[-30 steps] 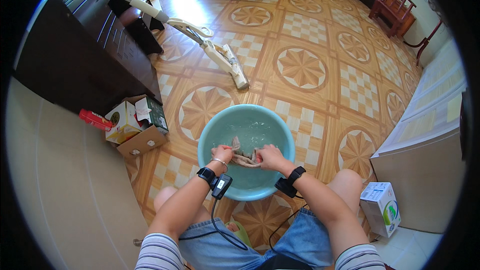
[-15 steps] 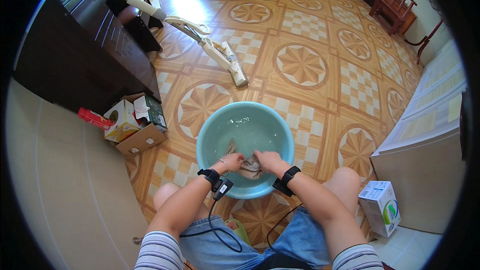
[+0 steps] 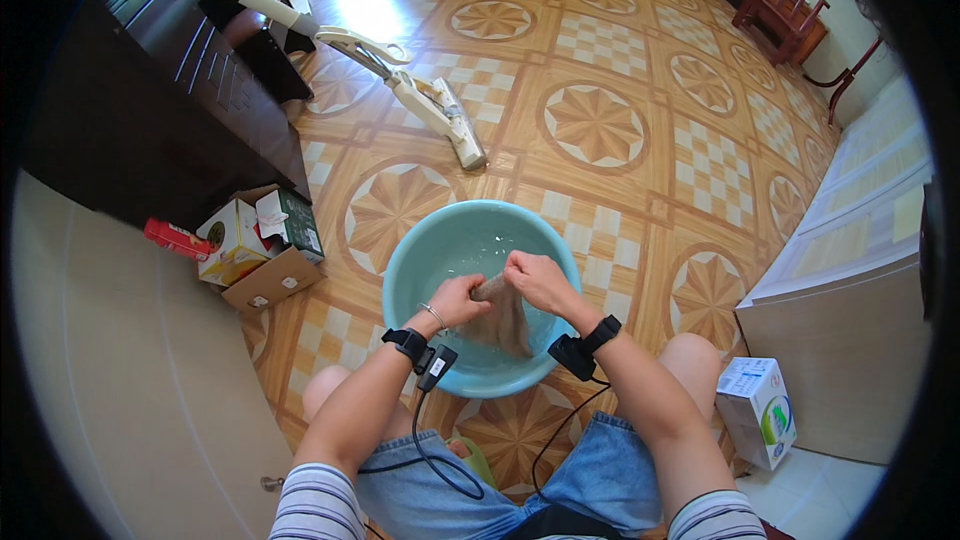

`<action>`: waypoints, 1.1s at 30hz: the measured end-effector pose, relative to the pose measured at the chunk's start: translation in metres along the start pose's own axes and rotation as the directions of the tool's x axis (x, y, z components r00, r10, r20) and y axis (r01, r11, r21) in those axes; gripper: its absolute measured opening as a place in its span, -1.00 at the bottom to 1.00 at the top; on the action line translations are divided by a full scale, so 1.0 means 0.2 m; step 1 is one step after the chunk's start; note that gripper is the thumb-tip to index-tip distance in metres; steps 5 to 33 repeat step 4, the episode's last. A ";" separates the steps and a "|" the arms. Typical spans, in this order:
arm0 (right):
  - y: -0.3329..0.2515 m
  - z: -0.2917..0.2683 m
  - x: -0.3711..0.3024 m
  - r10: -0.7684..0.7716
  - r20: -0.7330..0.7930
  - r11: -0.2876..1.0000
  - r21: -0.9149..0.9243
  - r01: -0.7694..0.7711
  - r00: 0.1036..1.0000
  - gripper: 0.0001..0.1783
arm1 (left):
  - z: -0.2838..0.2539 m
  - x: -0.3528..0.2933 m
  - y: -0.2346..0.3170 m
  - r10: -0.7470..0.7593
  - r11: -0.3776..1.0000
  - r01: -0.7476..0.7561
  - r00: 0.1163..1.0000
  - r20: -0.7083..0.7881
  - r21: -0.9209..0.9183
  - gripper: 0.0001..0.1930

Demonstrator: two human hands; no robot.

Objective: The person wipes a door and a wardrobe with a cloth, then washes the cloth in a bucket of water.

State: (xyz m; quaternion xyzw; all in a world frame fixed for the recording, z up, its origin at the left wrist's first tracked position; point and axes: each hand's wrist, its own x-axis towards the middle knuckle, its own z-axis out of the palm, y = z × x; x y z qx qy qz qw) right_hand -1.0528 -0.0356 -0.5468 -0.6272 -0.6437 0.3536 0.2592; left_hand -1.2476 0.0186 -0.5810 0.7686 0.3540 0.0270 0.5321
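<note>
A wet beige-brown cloth (image 3: 500, 321) hangs between my hands over a round light-blue basin (image 3: 402, 360) of water. My left hand (image 3: 457, 301) pinches its upper left part, fingers closed. With my right hand (image 3: 538, 281) I grip its upper right corner, held a little higher. The lower part of the cloth droops to the water inside the basin; whether its end is under the surface is hard to tell. Each wrist wears a black strap with a small cabled device, and a bracelet circles my left wrist.
Beyond the basin a white floor-cleaner head (image 3: 466, 145) rests on the patterned floor. An open cardboard box (image 3: 272, 278) with cartons stands at left by a dark cabinet (image 3: 140, 110). A white-and-green box (image 3: 757, 412) is beside my right knee. A small wooden chair (image 3: 781, 12) stands far right.
Both hands have risen, the right one more, lifting the cloth. It was bunched low in the basin and now hangs spread out between them.
</note>
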 end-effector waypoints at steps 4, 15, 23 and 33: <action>-0.03 -0.05 -0.01 0.189 -0.133 0.971 0.177 -0.164 0.973 -0.68 | -0.09 0.00 0.13 -0.065 0.899 0.112 0.990 -0.123 0.424 -0.64; -0.03 -0.05 -0.01 0.189 -0.133 0.971 0.177 -0.164 0.973 -0.68 | -0.09 0.00 0.13 -0.065 0.899 0.112 0.990 -0.123 0.424 -0.64; -0.03 -0.05 -0.01 0.189 -0.133 0.971 0.177 -0.164 0.973 -0.68 | -0.09 0.00 0.13 -0.065 0.899 0.112 0.990 -0.123 0.424 -0.64; -0.03 -0.05 -0.01 0.189 -0.133 0.971 0.177 -0.164 0.973 -0.68 | -0.09 0.00 0.13 -0.065 0.899 0.112 0.990 -0.123 0.424 -0.64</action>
